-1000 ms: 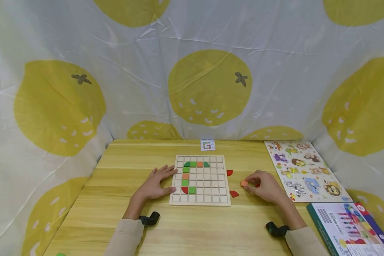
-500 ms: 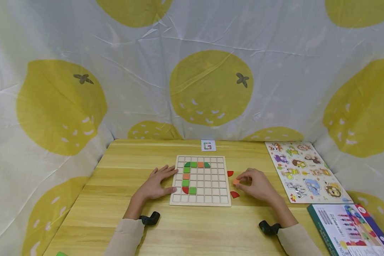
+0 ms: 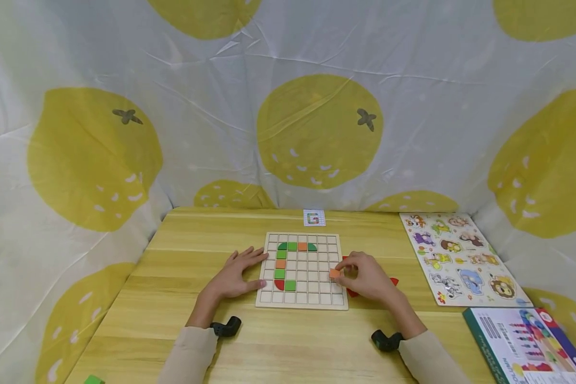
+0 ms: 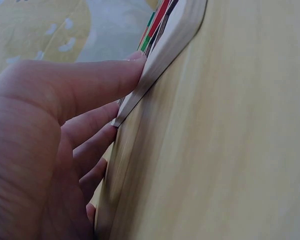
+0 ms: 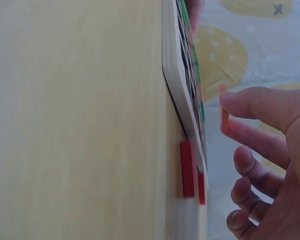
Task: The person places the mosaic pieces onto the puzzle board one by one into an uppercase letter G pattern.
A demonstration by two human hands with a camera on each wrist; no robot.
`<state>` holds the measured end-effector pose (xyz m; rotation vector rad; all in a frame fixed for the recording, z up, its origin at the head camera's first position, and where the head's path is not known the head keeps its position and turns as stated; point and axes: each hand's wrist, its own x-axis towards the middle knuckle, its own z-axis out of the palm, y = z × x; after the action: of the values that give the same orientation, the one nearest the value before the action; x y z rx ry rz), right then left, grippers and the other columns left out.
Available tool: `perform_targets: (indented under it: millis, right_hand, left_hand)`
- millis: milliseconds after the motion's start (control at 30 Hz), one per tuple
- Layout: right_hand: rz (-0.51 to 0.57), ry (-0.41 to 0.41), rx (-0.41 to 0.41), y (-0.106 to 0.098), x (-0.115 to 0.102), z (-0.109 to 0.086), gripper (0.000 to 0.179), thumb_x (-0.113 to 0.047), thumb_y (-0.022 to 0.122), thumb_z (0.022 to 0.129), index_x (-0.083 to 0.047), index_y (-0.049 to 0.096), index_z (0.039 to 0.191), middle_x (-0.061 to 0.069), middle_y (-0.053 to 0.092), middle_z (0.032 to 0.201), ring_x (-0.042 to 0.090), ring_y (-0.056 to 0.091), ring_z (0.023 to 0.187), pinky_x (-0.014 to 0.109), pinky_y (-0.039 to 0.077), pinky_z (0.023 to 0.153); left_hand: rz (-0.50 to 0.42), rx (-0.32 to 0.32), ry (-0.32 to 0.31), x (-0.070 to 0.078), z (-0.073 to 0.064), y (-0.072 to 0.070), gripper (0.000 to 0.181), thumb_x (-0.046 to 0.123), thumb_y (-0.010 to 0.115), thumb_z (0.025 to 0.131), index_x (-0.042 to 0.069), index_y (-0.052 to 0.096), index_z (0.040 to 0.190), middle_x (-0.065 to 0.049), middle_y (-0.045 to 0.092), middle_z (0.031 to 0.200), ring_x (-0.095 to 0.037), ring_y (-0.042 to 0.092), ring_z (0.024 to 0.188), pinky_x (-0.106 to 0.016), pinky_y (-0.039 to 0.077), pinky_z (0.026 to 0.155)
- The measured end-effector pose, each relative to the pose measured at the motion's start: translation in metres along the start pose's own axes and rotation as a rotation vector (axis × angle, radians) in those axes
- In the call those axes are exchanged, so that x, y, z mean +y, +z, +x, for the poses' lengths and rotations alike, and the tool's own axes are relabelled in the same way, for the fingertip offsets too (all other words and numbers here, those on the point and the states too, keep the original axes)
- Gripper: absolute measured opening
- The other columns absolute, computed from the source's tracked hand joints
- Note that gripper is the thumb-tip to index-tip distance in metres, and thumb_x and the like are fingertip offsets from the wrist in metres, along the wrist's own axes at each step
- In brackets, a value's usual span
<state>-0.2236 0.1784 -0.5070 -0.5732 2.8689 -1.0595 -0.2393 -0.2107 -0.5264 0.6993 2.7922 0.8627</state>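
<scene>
A wooden grid board (image 3: 312, 301) lies mid-table, with green, orange and red pieces set in a bent line in its left and upper cells. My left hand (image 3: 234, 274) rests along the board's left edge, thumb and fingertips touching it and fingers straight. Between thumb and index finger my right hand (image 3: 367, 274) pinches an orange square tile (image 3: 334, 273), held over the board's right columns. In the right wrist view, the tile (image 5: 224, 110) stands clear above the board. Red quarter-round pieces (image 5: 188, 170) lie beside the board's right edge, partly hidden by the right hand in the head view.
A small card (image 3: 314, 217) with a coloured pattern on a grid lies behind the board. To the right are an animal puzzle board (image 3: 461, 261) and a printed box (image 3: 528, 341). A green piece (image 3: 93, 380) sits at the front left. A lemon-print cloth (image 3: 317, 133) hangs behind.
My right hand has moved left with the orange tile, from the table beside the board to above its right edge. The left hand has stayed at the board's left edge.
</scene>
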Motion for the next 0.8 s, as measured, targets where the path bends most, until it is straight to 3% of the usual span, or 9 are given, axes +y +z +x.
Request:
perform_targets:
  millis: [233,800]
  right_hand:
    - [-0.011,-0.078,-0.009,0.013,-0.013,0.008,0.016,-0.028,0.083,0.085,-0.020,0.081,0.100,-0.008,0.063,0.084,0.014,0.054,0.078,0.024,0.044,0.067]
    - [-0.006,-0.134,-0.063,0.042,-0.038,0.022,0.018,-0.033,0.083,0.084,-0.022,0.082,0.099,-0.008,0.067,0.087,0.011,0.051,0.080,0.025,0.043,0.069]
  left_hand:
    - [-0.001,-0.007,0.000,0.000,0.000,-0.001,0.075,0.045,0.073,0.091,0.023,0.047,0.157,-0.002,0.036,0.167,-0.032,0.021,0.160,-0.061,0.005,0.128]
    - [-0.003,-0.003,0.010,0.000,0.000,-0.001,0.074,0.044,0.073,0.091,0.022,0.047,0.157,-0.002,0.037,0.167,-0.032,0.021,0.159,-0.062,0.005,0.128]
